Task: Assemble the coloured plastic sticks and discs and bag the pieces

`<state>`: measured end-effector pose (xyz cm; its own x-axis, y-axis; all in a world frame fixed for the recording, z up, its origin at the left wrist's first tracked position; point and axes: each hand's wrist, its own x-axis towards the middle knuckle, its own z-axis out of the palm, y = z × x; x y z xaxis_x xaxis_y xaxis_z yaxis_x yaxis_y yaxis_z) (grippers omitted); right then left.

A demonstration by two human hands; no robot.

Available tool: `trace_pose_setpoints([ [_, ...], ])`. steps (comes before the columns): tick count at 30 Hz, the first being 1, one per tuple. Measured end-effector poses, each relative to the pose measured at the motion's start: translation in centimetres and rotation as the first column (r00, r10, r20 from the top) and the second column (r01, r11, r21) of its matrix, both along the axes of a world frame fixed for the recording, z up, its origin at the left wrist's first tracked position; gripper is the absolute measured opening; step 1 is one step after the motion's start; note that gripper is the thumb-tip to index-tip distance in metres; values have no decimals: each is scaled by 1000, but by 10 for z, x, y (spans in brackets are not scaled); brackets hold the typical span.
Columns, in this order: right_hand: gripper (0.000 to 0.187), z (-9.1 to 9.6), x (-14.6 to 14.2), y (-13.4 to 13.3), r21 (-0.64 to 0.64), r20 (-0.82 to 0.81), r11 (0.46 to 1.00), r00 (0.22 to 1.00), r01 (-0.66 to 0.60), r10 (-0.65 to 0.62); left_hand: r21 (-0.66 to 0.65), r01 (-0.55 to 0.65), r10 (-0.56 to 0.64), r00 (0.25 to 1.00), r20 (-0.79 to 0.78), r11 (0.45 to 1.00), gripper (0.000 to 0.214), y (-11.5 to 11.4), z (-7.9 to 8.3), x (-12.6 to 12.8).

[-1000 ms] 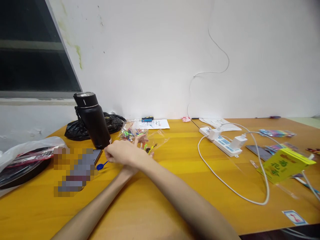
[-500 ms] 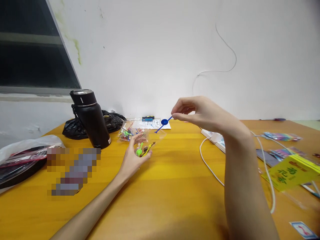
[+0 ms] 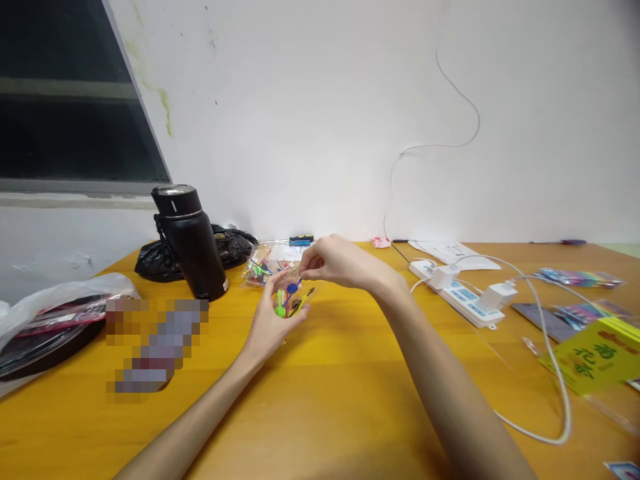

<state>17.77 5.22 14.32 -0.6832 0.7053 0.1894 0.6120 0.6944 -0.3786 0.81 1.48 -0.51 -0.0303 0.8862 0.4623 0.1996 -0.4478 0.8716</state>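
My left hand (image 3: 265,327) is curled round a small clear plastic bag, its thumb on the right side and its fingers on the left. In the bag are a bright green piece (image 3: 280,309), a yellow stick-like piece (image 3: 301,306) and something dark. My right hand (image 3: 336,262) is pinched just above the bag's mouth. Beneath its fingertips hangs a blue plastic stick with a round disc (image 3: 292,288), its lower part among the other pieces. Behind the left hand lies another clear bag (image 3: 256,272) of coloured plastic parts.
A black flask (image 3: 193,247) stands left of the hands, before a black plastic bag (image 3: 155,261). On the right are a white power strip (image 3: 470,307) with plugs and looping cables, and a yellow packet (image 3: 590,357). A screwdriver (image 3: 301,241) lies by the wall.
My right hand has moved left and down, bringing the blue stick from the air into the bag at my left hand. The left hand keeps its hold. The view has shifted slightly.
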Motion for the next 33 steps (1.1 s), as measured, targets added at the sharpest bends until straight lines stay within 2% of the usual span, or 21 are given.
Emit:
trace_pose_setpoints([
  [5, 11, 4, 7, 0, 73, -33, 996, 998, 53, -50, 3, -19, 19, 1000, 13, 1000, 63, 0, 3, -1],
  [10, 11, 5, 5, -3, 11, -56, 1000, 998, 8, -7, 16, -1, 1, 1000, 30, 1000, 63, -2, 5, 1],
  [14, 11, 3, -3, -8, 83, -66, 994, 996, 73, -68, 34, -6, 6, 1000, 6, 999, 62, -2, 4, 2],
  [18, 12, 2, -11, -13, 126, -42, 988, 996, 85, -80, 49, -7, 7, 1000, -2, 999, 61, -1, 5, 1],
  [26, 9, -3, -13, -9, 24, 32, 1000, 999, -5, 4, 15, 18, -18, 999, 35, 1000, 64, -3, 7, 2],
  [30, 14, 0, -9, -12, 45, 52, 999, 999, 5, -7, 29, 13, -14, 999, 32, 999, 63, -1, 5, 1],
  [33, 32, 6, -3, -17, 63, -5, 998, 1000, 19, -19, 16, -16, 15, 998, 53, 1000, 62, 2, 4, -1],
])
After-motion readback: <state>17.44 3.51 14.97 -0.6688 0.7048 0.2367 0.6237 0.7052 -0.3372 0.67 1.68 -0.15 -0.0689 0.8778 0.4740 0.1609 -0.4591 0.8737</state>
